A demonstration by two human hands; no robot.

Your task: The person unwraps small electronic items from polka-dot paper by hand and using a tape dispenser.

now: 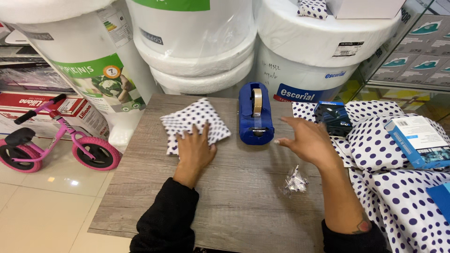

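Left hand (pixel 194 147): flat, fingers spread, pressing down on wrapped parcel (pixel 194 124) in white dotted paper, apparently to keep folds shut; nothing gripped. Parcel lying on grey wooden table (pixel 234 206), left of centre.

Right hand (pixel 307 140): open, empty, fingers loosely apart, hovering just beside blue tape dispenser (pixel 256 113), not touching; dispenser upright between the two hands, within easy reach of both.

Near right forearm: crumpled scrap of clear tape (pixel 295 182).

Further right: small dark box (pixel 333 118) and light blue box (pixel 417 140), both resting on loose sheets of dotted wrapping paper (pixel 375 140).

Behind table: large white rolls (pixel 197 42). At left, on floor: pink balance bike (pixel 56 136).
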